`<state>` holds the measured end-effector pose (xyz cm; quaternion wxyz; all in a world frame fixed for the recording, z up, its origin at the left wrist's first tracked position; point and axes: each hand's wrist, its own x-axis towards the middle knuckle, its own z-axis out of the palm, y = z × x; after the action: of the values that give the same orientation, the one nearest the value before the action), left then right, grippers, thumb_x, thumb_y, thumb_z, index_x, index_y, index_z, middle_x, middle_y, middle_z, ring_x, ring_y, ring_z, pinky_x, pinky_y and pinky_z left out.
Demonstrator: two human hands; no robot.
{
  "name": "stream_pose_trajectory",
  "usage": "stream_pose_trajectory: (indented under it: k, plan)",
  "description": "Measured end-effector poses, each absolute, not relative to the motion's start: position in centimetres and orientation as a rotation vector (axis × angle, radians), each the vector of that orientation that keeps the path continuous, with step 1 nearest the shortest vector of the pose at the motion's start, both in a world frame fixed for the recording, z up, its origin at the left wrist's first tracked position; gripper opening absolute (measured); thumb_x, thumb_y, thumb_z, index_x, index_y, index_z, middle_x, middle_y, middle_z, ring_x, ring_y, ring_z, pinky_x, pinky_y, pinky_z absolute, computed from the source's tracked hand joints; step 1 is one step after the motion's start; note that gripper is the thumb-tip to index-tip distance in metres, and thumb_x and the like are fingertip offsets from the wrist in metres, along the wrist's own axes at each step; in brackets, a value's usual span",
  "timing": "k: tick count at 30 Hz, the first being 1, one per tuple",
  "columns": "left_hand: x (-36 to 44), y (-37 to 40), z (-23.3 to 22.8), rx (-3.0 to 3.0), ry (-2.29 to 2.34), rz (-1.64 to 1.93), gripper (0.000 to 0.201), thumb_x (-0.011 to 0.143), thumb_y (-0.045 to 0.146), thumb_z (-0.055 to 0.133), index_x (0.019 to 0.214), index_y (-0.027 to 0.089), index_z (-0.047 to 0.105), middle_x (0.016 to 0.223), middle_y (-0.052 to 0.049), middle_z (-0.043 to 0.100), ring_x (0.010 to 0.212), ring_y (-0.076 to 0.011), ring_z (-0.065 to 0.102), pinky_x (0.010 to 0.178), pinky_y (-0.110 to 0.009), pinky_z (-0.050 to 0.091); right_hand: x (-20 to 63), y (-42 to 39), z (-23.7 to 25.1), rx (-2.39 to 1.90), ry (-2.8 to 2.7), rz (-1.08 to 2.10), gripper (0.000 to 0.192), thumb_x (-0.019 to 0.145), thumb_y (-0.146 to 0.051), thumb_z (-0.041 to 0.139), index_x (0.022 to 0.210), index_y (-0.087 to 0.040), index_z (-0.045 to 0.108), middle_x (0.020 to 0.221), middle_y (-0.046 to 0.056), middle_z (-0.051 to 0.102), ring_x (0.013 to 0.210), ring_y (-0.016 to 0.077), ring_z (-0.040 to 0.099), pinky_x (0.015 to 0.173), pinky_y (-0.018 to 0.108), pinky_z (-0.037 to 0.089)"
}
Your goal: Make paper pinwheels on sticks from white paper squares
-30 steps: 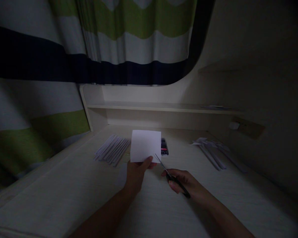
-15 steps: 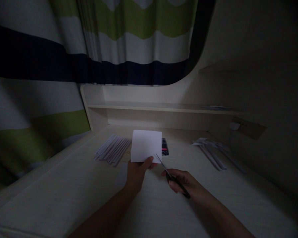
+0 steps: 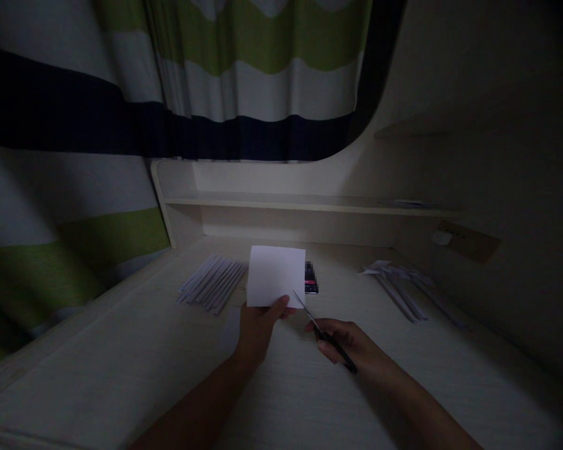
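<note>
left hand (image 3: 259, 326) pinching, right hand (image 3: 344, 345) clenched

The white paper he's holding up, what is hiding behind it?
Behind the paper, held by the left hand, a small dark thing with a red stripe peeks out on the desk. Its left part is covered, so what it is stays unclear.

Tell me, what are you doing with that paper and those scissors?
A person sits at a pale desk in dim light. The left hand holds a white sheet of paper upright by its bottom edge. The right hand grips scissors, their blade tips at the sheet's lower right corner. A row of paper strips lies to the left, and more paper pieces lie to the right.
</note>
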<state>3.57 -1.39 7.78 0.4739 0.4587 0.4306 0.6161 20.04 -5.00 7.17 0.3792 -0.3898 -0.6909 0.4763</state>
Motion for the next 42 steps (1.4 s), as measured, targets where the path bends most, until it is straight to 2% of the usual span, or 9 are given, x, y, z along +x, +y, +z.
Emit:
stream_pose_trajectory:
  k: [8,16,24,30,35,42]
  plan:
    - [3.54,-1.36,7.7,1.126,1.038,1.52,0.023,0.057,0.028,0.068,0.07,0.009,0.066,0.057,-0.006,0.067,0.05,-0.0169,0.061,0.049,-0.024,0.047,20.34,-4.5,6.22,-1.042,-1.722,1.232,0.036,0.063,-0.046,0.062,0.084,-0.017,0.058,0.054,-0.006,0.033,0.047,0.007,0.027,0.044,0.022,0.024]
    - [3.55,-1.32,7.71,1.115,1.027,1.511,0.024,0.058,0.026,0.069,0.073,0.008,0.065,0.06,-0.006,0.067,0.052,-0.0161,0.062,0.049,-0.023,0.046,20.42,-4.57,6.56,-1.088,-1.669,1.289,0.032,0.06,-0.038,0.065,0.082,-0.015,0.06,0.051,-0.008,0.03,0.044,0.0049,0.022,0.044,0.021,0.024]
    - [3.46,-1.45,7.7,1.177,1.014,1.474,0.02,0.058,0.025,0.068,0.07,0.009,0.064,0.057,-0.004,0.066,0.05,-0.0147,0.06,0.047,-0.022,0.045,20.25,-4.43,6.49,-1.1,-1.656,1.262,0.033,0.058,-0.04,0.066,0.08,-0.017,0.063,0.054,-0.006,0.036,0.048,0.007,0.029,0.046,0.022,0.027]
    - [3.46,-1.43,7.72,1.206,1.04,1.451,0.019,0.059,0.025,0.068,0.069,0.01,0.064,0.055,-0.003,0.065,0.049,-0.0131,0.059,0.047,-0.021,0.044,20.29,-4.49,6.28,-1.107,-1.621,1.281,0.034,0.057,-0.041,0.067,0.08,-0.016,0.064,0.049,-0.007,0.033,0.043,0.0053,0.024,0.042,0.021,0.023]
    - [3.57,-1.45,7.56,1.227,1.054,1.431,0.017,0.06,0.025,0.067,0.066,0.01,0.064,0.05,-0.002,0.063,0.048,-0.0125,0.057,0.047,-0.02,0.044,20.11,-4.45,6.36,-1.125,-1.585,1.303,0.039,0.054,-0.043,0.068,0.082,-0.016,0.065,0.047,-0.008,0.035,0.042,0.005,0.025,0.042,0.021,0.024]
    - [3.66,-1.64,7.66,1.214,1.033,1.428,0.016,0.059,0.025,0.068,0.064,0.011,0.063,0.052,-0.002,0.063,0.047,-0.0124,0.057,0.047,-0.02,0.044,20.09,-4.51,6.2,-1.096,-1.576,1.277,0.029,0.057,-0.036,0.067,0.078,-0.017,0.065,0.049,-0.007,0.036,0.042,0.0049,0.026,0.041,0.02,0.023]
